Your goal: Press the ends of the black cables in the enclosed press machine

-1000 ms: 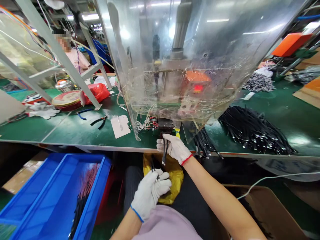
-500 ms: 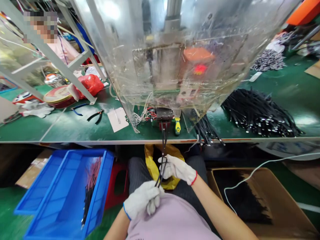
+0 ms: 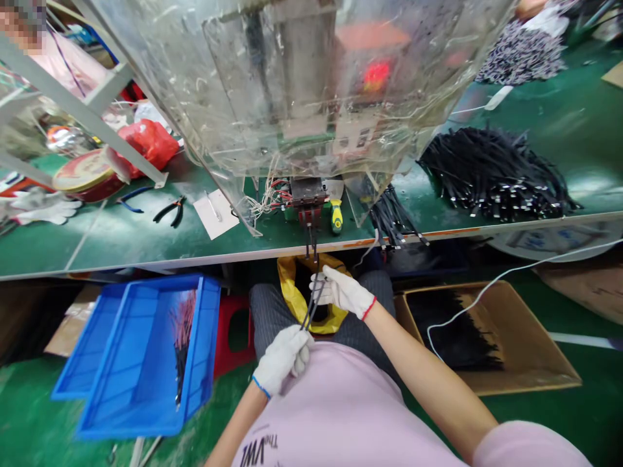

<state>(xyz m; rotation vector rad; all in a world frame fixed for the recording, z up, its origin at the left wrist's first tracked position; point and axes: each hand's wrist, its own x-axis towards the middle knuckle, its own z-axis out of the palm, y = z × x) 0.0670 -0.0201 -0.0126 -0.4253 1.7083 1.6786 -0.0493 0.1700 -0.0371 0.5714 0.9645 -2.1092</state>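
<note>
Both hands wear white knit gloves and are over my lap. My left hand [image 3: 285, 357], with a blue cuff edge, is closed around the lower ends of thin black cables [image 3: 310, 312]. Higher up and to the right, my right hand [image 3: 342, 290], with a red cuff edge, has its fingers closed on the same cables. Short black cable ends hang from a small dark fixture [image 3: 309, 194] at the table edge, below a clear plastic shield [image 3: 272, 84]. A yellow bag [image 3: 291, 290] lies open between my knees, behind the cables.
The green table [image 3: 146, 233] holds black-handled pliers [image 3: 170, 211], a yellow-green tool [image 3: 336, 217] and a large black cable pile [image 3: 496, 172]. Blue trays [image 3: 131, 363] stand at the lower left, a cardboard box [image 3: 530, 350] at the lower right. A person's pink sleeve shows at the upper left.
The view has tilted down and shifted, so the table sits higher in it. My right hand's fingers have shifted slightly along the cables; my left hand still grips their lower ends.
</note>
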